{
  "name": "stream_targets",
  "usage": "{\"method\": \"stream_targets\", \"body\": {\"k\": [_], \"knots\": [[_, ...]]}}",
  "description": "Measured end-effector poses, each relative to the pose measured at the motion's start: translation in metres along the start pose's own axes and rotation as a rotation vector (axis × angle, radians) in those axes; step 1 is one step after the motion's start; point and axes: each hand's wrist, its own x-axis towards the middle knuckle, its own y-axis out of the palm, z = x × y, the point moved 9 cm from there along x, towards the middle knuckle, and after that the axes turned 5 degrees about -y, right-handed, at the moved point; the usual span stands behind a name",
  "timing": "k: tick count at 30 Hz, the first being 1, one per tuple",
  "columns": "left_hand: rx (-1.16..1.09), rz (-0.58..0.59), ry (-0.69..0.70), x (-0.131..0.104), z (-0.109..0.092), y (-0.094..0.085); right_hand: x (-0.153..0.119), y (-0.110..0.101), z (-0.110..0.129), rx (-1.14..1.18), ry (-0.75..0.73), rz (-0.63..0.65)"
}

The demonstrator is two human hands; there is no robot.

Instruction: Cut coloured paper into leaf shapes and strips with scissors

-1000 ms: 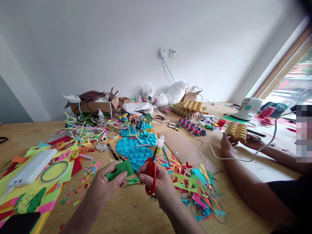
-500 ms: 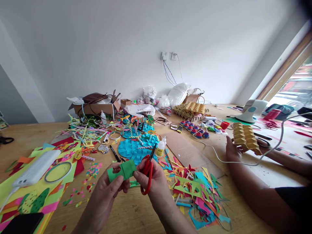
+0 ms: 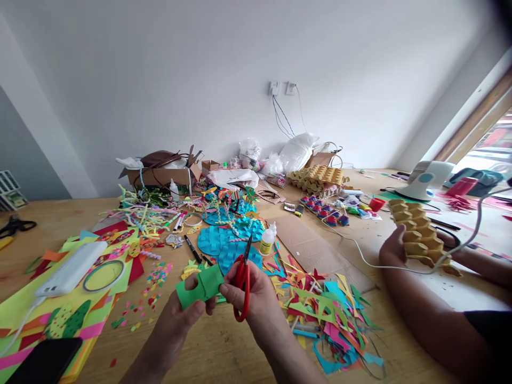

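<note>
Between both hands is a folded piece of green paper with a rounded notch cut in its upper edge. My left hand grips its left part, thumb in front and fingers behind. My right hand pinches the paper's right end with thumb and finger while also holding red-handled scissors, their dark blades pointing up. Just behind the scissors stands a glue bottle with a white cap. Blue woven paper lies beyond my hands.
Colourful paper scraps pile at the right front. A white power strip and a phone lie on coloured sheets at the left. On the right, a co-worker's hand holds an egg carton; a white cable crosses nearby.
The view has shifted slightly to the left. The green paper has turned a little, showing its notch more clearly. The co-worker's egg carton has tilted and come nearer.
</note>
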Motion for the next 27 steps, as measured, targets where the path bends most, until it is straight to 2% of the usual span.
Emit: {"method": "stream_targets", "body": {"k": [8, 12, 14, 17, 23, 27], "knots": [[0.249, -0.044, -0.127, 0.003, -0.023, -0.016, -0.004, -0.002, 0.006, -0.516, -0.137, 0.015], [0.525, -0.011, -0.135, 0.005, -0.038, -0.008, -0.007, 0.005, 0.007, -0.664, -0.159, 0.075], [0.666, 0.017, -0.084, 0.007, -0.047, 0.003, -0.008, 0.008, 0.008, -0.677, -0.163, 0.091], [0.692, -0.008, -0.056, 0.008, -0.051, 0.011, -0.007, 0.007, 0.008, -0.648, -0.145, 0.084], [0.495, -0.104, -0.097, 0.005, -0.037, 0.001, -0.004, 0.003, 0.000, -0.361, -0.099, 0.070], [0.420, -0.115, -0.146, 0.004, -0.027, -0.001, -0.003, 0.004, -0.004, -0.318, -0.084, 0.062]]}}
